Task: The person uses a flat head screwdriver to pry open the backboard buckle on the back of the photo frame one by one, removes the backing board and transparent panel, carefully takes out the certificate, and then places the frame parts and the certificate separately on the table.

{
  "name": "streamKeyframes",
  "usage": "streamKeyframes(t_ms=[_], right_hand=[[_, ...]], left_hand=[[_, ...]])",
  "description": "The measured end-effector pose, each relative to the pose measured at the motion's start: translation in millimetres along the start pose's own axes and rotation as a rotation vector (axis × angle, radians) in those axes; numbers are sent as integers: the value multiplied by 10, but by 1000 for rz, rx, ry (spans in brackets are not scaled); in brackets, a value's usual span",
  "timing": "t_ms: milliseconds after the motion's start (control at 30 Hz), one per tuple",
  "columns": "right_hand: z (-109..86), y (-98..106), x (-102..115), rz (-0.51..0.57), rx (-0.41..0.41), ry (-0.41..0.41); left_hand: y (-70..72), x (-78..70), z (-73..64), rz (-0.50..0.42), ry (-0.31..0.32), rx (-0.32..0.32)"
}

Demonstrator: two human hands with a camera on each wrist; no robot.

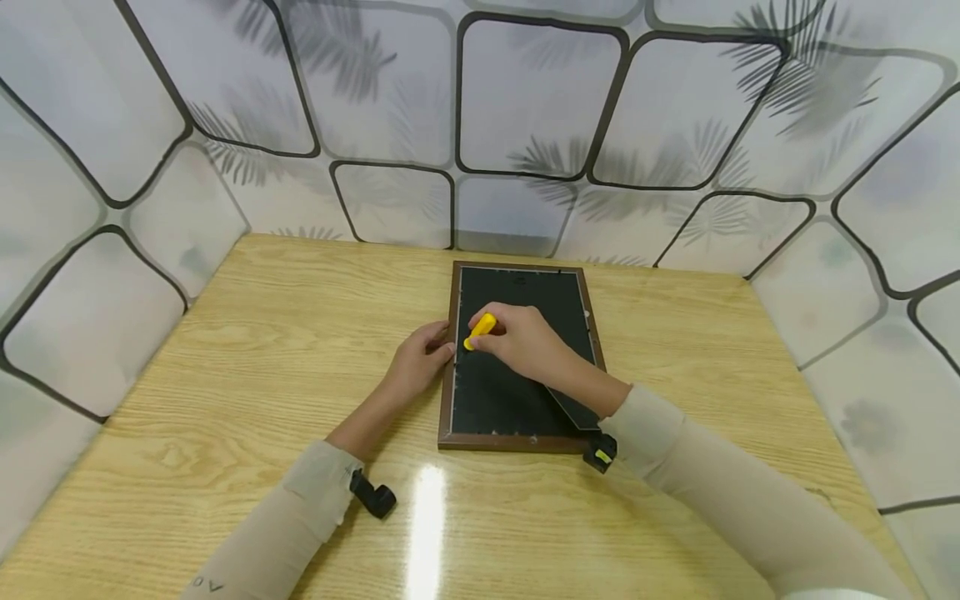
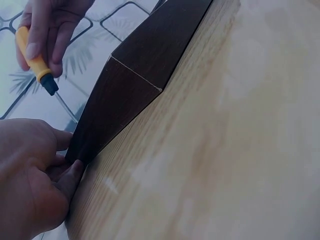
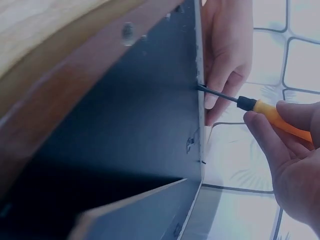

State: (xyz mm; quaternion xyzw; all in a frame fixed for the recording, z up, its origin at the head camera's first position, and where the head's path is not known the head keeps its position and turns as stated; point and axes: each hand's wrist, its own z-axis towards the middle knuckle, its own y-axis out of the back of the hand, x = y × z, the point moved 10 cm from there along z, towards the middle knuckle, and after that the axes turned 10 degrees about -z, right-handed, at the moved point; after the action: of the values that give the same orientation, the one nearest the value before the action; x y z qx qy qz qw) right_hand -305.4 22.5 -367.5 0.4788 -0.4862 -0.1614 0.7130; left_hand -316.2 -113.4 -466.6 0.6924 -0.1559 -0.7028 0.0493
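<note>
A brown picture frame (image 1: pixel 517 442) lies face down, its black backing board (image 1: pixel 491 400) uppermost. My right hand (image 1: pixel 532 346) holds a screwdriver (image 1: pixel 482 331) by its yellow handle, thumb and fingers curled round it. In the right wrist view the shaft (image 3: pixel 220 93) slants to the backing's edge, its tip right at the inner rim. My left hand (image 1: pixel 414 367) grips the frame's left side with thumb and fingertips, close beside the tip. In the right wrist view, a stand leg (image 3: pixel 145 212) juts up from the backing; my right forearm partly covers it in the head view.
The frame rests on a light wood table (image 1: pixel 315 333). Patterned panels (image 1: pixel 532 100) rise behind the table and along both sides. Small metal tabs line the frame's inner edge, and a small metal hanger (image 3: pixel 190 144) sits on the backing.
</note>
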Motion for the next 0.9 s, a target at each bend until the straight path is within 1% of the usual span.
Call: streamKeyframes(t_ms=[233,367,533,767,900], right_hand=[[92,-32,126,-40,30,38],[118,-44,147,-25,31,45],[124,-57,123,-1,13,33],[125,-51,109,11,-35,6],[135,-54,100,39,-47,-8]], left_hand=[[14,-29,-12,-10,-13,-1],[10,-34,-17,-13,-21,1],[1,-20,-11,-13,-16,0],[6,-10,-1,-3,-15,-8],[12,-19,-2,-11,-17,-6]])
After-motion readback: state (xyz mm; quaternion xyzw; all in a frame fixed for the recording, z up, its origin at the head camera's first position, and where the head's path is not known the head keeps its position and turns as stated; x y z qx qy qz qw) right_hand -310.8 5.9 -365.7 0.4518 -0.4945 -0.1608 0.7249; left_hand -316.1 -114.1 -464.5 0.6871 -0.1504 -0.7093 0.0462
